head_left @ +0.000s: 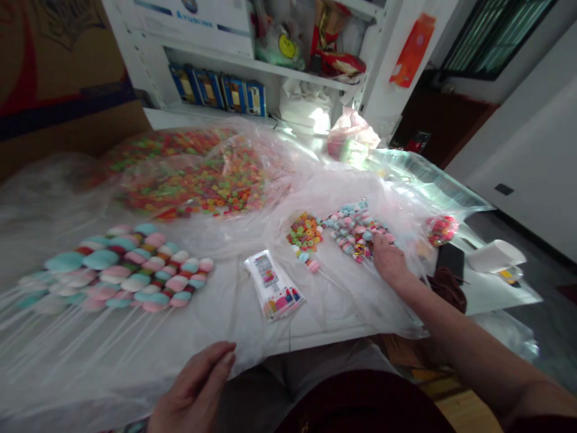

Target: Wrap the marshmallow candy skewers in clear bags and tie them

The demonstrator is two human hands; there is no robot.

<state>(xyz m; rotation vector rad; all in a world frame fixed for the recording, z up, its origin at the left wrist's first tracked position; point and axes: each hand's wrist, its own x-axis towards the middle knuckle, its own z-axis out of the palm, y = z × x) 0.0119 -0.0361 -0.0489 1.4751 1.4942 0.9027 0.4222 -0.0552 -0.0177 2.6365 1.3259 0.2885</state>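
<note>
My right hand [388,258] reaches to a pile of marshmallow skewers [349,231], some in clear wrap with gold ties. Its fingers are bent down onto the pile's right side, closed at a skewer there; the fingertips are partly hidden. Low in front, my left hand [196,385] hovers at the table edge, its index finger and thumb stretched out with nothing between them. Between the hands lies a stack of printed clear bags [274,285]. A small heap of ring-shaped gummy candies [305,230] sits left of the pile, with a single marshmallow skewer [307,260] just below it.
Rows of marshmallow skewers [130,267] cover the table's left side, sticks toward me. Behind them lies a large clear bag of colourful gummies [202,168]. A cardboard box [58,72] stands far left. At right are a white paper roll [496,257] and a dark phone-like slab [449,263].
</note>
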